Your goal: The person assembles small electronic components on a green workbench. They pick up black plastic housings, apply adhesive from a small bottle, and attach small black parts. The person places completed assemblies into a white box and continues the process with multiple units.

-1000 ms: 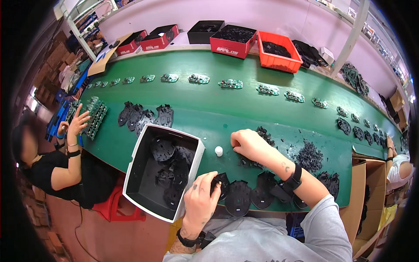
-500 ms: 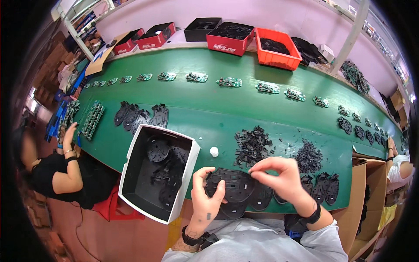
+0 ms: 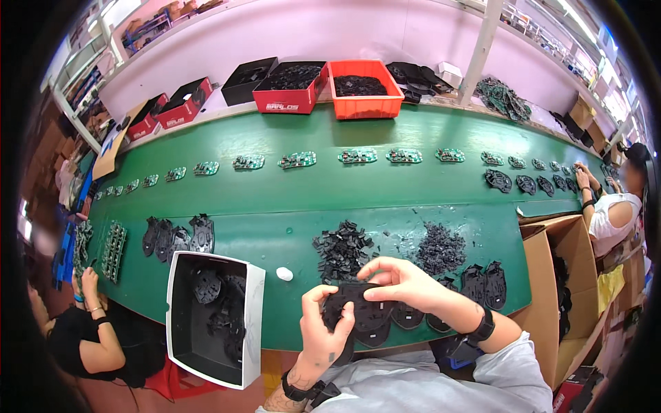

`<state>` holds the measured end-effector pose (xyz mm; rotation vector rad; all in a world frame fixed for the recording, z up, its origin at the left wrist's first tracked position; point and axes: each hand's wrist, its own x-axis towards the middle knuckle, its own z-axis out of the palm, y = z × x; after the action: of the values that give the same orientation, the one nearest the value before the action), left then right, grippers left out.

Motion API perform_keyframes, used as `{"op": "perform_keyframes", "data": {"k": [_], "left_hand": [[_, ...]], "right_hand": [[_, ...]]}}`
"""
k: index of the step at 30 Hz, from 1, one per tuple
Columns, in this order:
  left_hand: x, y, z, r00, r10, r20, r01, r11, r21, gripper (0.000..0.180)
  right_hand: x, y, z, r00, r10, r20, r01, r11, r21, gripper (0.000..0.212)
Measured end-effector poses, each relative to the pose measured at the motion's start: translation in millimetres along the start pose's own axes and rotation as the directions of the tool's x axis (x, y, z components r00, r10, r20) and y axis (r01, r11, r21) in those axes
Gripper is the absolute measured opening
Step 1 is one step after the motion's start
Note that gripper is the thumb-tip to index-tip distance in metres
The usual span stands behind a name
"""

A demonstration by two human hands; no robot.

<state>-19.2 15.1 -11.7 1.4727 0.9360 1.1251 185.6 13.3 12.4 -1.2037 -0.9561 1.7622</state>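
From the head view, the left hand [image 3: 329, 329] and right hand [image 3: 405, 281] both grip a black moulded plastic shell [image 3: 358, 306] above the green bench's [image 3: 275, 179] near edge. Beside them, a white-walled cardboard box [image 3: 253, 303] holds more black shells; an orange plastic crate [image 3: 365, 103] behind holds dark parts.

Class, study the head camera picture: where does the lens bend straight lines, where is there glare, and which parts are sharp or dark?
Head view: the green table edge bows in a fisheye arc; black vignette fills the corners; ceiling lights glare white at top right; left hand, right hand and the black plastic part are sharp; people at the rims look smeared.
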Motion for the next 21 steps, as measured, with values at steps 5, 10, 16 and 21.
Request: {"op": "perform_keyframes", "data": {"k": [5, 10, 16, 21], "left_hand": [[7.5, 1.6, 0.7, 0.983, -0.051, 0.175, 0.054, 0.998, -0.016, 0.073], [-2.7, -9.1, -38.6, 0.993, -0.008, 0.119, -0.029, 0.952, 0.306, 0.048], [-31.7, -34.9, -56.9, 0.999, -0.014, 0.045, -0.01, 0.869, 0.495, 0.047], [-33.9, -41.9, -49.3, 0.989, 0.084, 0.12, -0.145, 0.699, 0.7, 0.056]], "right_hand": [[7.7, -3.8, -46.8, 0.993, -0.038, -0.113, 0.03, 0.997, -0.072, 0.026], [28.2, -42.0, -216.9, 0.756, -0.281, -0.591, 0.081, 0.936, -0.342, 0.029], [36.6, -23.8, -351.8, 0.543, -0.625, -0.561, -0.122, 0.602, -0.789, 0.03], [42.0, -13.4, -337.4, 0.502, -0.749, -0.433, -0.426, 0.222, -0.877, 0.027]]}}
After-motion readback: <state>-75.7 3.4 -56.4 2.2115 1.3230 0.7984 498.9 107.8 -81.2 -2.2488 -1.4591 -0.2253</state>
